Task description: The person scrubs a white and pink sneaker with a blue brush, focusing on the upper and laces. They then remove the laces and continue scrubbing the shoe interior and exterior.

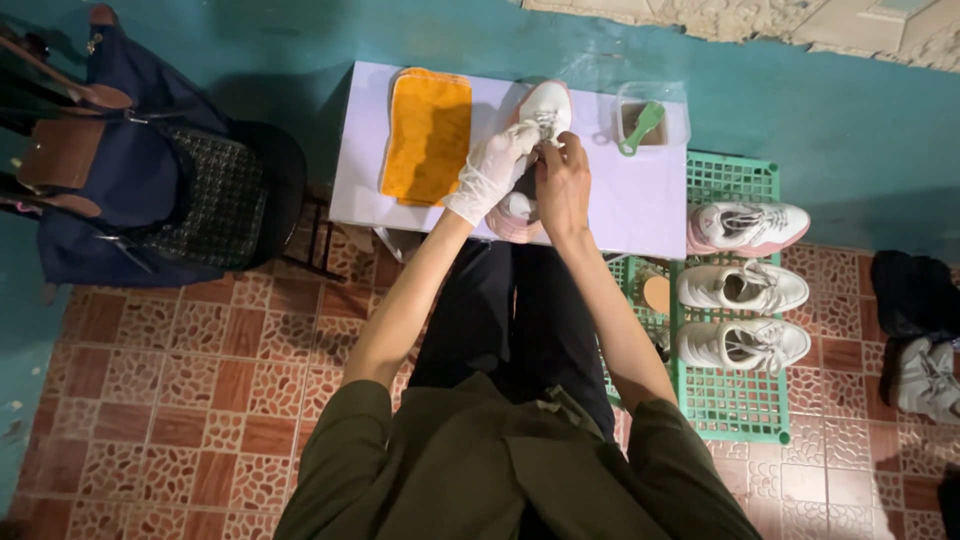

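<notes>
Head view: I note the white sneaker (535, 140) lying on the lavender table (640, 200), its long axis running away from me, toe far. The gloved left hand (490, 170) clasps its left flank; the bare right hand (562, 185) pinches the laces (545, 125) at mid-shoe. Both hands sit directly on it, the right nearer the laces. An orange cloth (428, 135) lies just left.

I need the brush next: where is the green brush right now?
In the head view the green brush lies in the clear plastic container at the table's far right corner, just right of the white shoe under both hands.
</notes>
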